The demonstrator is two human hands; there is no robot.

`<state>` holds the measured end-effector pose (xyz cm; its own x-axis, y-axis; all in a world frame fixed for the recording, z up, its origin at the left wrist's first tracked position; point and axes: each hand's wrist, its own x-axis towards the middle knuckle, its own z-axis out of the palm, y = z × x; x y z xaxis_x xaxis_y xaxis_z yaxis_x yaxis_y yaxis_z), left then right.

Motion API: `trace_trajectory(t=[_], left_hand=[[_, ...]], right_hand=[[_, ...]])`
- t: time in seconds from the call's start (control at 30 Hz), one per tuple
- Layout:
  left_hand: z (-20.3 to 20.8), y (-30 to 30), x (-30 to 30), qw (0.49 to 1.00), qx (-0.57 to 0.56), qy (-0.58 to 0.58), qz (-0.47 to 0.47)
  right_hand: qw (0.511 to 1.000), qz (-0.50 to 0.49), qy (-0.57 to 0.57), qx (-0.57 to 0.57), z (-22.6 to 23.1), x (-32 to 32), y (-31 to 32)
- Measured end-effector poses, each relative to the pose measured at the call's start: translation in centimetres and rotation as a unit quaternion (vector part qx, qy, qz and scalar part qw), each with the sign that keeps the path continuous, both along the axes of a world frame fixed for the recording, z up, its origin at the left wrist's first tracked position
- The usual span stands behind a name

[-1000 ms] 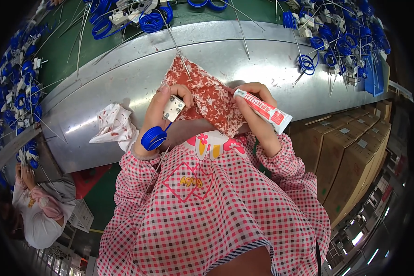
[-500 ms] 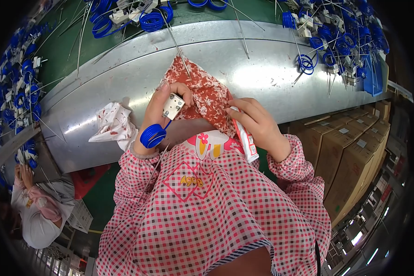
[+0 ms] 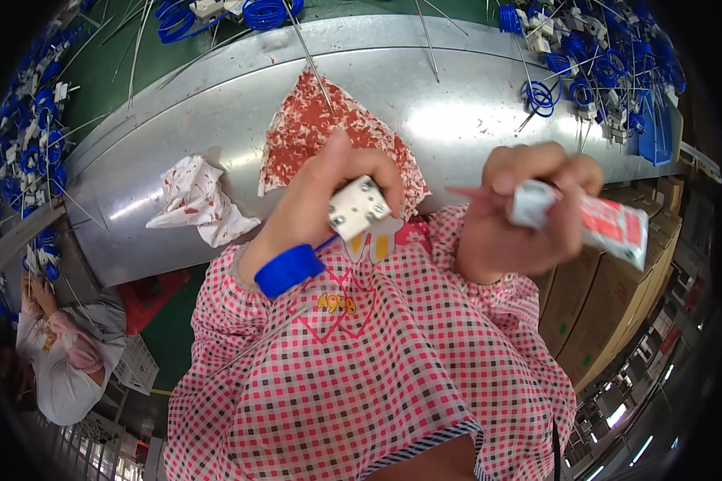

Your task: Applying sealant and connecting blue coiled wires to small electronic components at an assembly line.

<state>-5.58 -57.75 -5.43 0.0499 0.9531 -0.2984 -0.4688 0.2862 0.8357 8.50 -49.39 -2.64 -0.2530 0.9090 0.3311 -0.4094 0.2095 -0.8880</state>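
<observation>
My left hand (image 3: 309, 188) is closed around a capillary thermostat, whose small cream-white body (image 3: 359, 208) shows metal terminals. Its blue coiled tubing (image 3: 289, 271) hangs by my wrist. Raised on the right, my right hand (image 3: 529, 212) grips a white-and-red squeeze tube (image 3: 618, 228) with a pointed red nozzle (image 3: 469, 192) aimed left; motion blurs the fingers. Behind my left hand, a red cloth (image 3: 293, 132) covered in whitish flecks lies on the metal worktop. A crumpled white cloth (image 3: 196, 200) with red stains sits to its left.
Blue-coiled thermostats with thin metal rods pile up at far right (image 3: 610, 68), along the left (image 3: 44, 160) and at the far edge. Brown cartons (image 3: 578, 313) are stacked at right. A co-worker (image 3: 68, 353) sits at lower left. The metal worktop (image 3: 457, 104) curves across the front.
My right hand has moved right and up, away from the red cloth, lifting the squeeze tube. My left hand has come slightly right and closer with the thermostat, uncovering more of the cloth.
</observation>
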Motion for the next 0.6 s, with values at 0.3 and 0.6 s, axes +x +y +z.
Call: trace_trajectory(t=[0.3, 0.6], left_hand=[[3.0, -0.5, 1.8, 0.984, -0.049, -0.155, -0.075], [3.4, -0.7, 2.0, 0.984, -0.072, -0.153, -0.056]], right_hand=[[0.980, 0.107, 0.164, 0.016, 1.5, -0.9, -2.3], [0.987, 0.095, 0.117, 0.053, 1.6, -1.1, -2.9]])
